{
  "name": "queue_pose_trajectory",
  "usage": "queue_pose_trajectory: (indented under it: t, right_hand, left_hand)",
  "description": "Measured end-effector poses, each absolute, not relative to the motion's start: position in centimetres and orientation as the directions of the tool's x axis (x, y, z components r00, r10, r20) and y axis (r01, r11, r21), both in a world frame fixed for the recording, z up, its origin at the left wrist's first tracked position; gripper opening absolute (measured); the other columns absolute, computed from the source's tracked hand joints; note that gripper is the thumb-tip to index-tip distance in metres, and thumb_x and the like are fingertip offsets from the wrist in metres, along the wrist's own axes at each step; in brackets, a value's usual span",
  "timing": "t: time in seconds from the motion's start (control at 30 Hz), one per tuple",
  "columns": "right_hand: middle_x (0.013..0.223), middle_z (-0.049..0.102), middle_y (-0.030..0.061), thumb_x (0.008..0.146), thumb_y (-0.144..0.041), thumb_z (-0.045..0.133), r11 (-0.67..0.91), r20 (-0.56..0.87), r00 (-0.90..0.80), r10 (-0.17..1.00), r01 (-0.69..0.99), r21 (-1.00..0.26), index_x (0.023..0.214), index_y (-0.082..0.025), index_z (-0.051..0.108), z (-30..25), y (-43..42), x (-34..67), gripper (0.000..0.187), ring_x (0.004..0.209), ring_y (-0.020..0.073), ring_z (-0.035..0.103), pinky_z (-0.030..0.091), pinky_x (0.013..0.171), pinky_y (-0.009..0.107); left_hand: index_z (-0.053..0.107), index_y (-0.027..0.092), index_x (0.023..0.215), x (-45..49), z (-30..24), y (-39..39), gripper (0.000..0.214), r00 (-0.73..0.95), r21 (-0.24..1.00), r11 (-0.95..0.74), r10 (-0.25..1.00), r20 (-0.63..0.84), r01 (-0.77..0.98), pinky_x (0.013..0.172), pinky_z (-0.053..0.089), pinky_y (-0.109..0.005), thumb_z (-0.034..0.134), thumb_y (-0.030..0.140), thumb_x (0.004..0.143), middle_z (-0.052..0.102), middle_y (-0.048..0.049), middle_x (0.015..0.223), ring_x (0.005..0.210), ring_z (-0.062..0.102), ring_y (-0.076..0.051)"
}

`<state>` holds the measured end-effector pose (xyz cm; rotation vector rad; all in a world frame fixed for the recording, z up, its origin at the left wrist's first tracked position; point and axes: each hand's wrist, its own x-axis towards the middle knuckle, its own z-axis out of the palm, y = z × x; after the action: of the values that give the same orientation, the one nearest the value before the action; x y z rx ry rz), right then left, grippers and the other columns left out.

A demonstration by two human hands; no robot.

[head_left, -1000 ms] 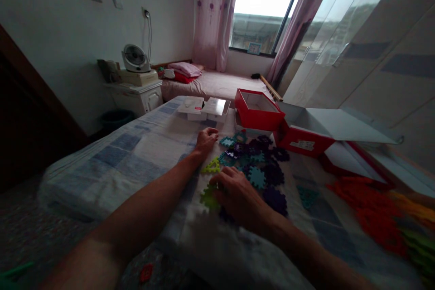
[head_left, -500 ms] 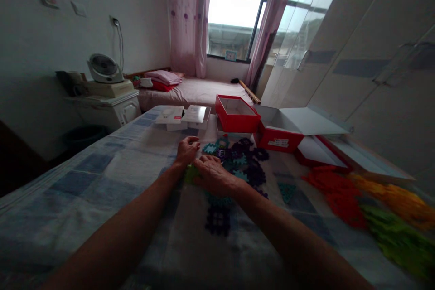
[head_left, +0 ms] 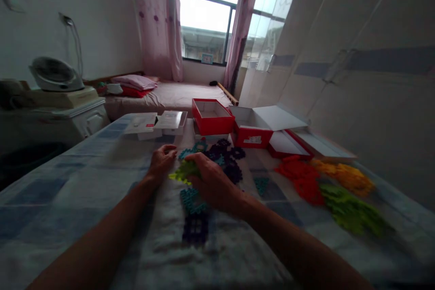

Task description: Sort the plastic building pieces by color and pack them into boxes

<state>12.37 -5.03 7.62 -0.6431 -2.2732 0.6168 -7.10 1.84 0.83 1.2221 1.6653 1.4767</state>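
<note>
My right hand (head_left: 214,186) is closed on yellow-green toothed plastic pieces (head_left: 183,171), held a little above the cloth. My left hand (head_left: 162,162) is just left of them, fingers loosely curled and apart, with nothing visible in it. Beyond my right hand lies a heap of dark purple toothed pieces (head_left: 233,170). Teal pieces (head_left: 200,146) lie at the heap's near-left side. Below the green pieces are a teal square frame (head_left: 192,200) and a dark purple grid-like square (head_left: 195,229). A teal triangle (head_left: 261,185) lies to the right.
Red (head_left: 304,181), orange (head_left: 348,176) and green (head_left: 353,210) piles lie at the right on the checked cloth (head_left: 102,190). Behind stand an open red box (head_left: 213,123), another red box (head_left: 253,137) with its lid raised, and white boxes (head_left: 173,122).
The view has turned right. My right hand has taken up the green pieces, which were low beside it before. My left hand stays close by on the left.
</note>
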Motion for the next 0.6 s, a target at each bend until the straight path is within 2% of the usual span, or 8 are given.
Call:
queue_pose_trajectory:
  t: [0.13,0.27,0.43,0.5,0.6]
  right_hand:
    - [0.111,0.056,0.0048,0.078,-0.01,0.049,0.6,0.484,-0.356,0.799,0.434,-0.672,0.13,-0.022,0.038,9.4,-6.5,20.6,0.054,0.091,0.0139,0.054,0.045,0.084,0.028]
    - [0.112,0.057,0.0062,0.079,-0.024,0.052,0.35,0.448,0.022,0.894,0.59,-0.728,0.126,-0.025,0.045,8.7,-7.0,31.9,0.048,0.089,0.0167,0.058,0.048,0.079,0.032]
    - [0.116,0.058,0.0119,0.07,-0.035,0.055,-0.042,0.374,0.392,0.841,0.735,-0.677,0.12,-0.017,0.054,7.5,-6.5,45.4,0.053,0.099,0.0256,0.058,0.047,0.087,0.04]
    - [0.115,0.06,0.0143,0.068,-0.036,0.054,-0.14,0.338,0.446,0.828,0.75,-0.647,0.119,-0.012,0.056,6.9,-6.1,48.7,0.057,0.099,0.0274,0.059,0.047,0.086,0.042]
    - [0.111,0.063,0.0148,0.066,-0.037,0.053,-0.18,0.315,0.434,0.844,0.782,-0.596,0.118,-0.01,0.058,6.0,-5.4,51.0,0.058,0.096,0.0274,0.061,0.049,0.084,0.04]
  left_hand:
    - [0.063,0.015,0.091,-7.2,1.0,1.4,0.034,-0.369,0.961,0.011,0.924,0.096,0.278,0.05,0.044,-0.022,0.06,0.032,0.062,0.067,-0.0048,0.075,0.064,0.061,-0.016]
    - [0.063,0.018,0.098,-7.6,1.1,1.2,0.037,-0.333,0.914,0.059,0.939,0.086,0.402,0.051,0.046,-0.023,0.058,0.037,0.067,0.069,-0.005,0.084,0.07,0.062,-0.018]
    - [0.063,0.021,0.094,-7.8,0.5,1.6,0.032,-0.318,0.876,0.053,0.941,0.117,0.479,0.056,0.049,-0.027,0.057,0.041,0.069,0.069,-0.0062,0.085,0.077,0.064,-0.023]
    - [0.063,0.023,0.095,-7.9,0.1,1.8,0.034,-0.297,0.86,0.042,0.946,0.129,0.508,0.056,0.049,-0.028,0.056,0.045,0.07,0.069,-0.0063,0.085,0.076,0.065,-0.023]
    - [0.062,0.024,0.096,-8.1,-0.1,1.9,0.037,-0.27,0.844,0.032,0.953,0.135,0.536,0.056,0.05,-0.028,0.057,0.048,0.069,0.069,-0.0047,0.087,0.077,0.065,-0.024]
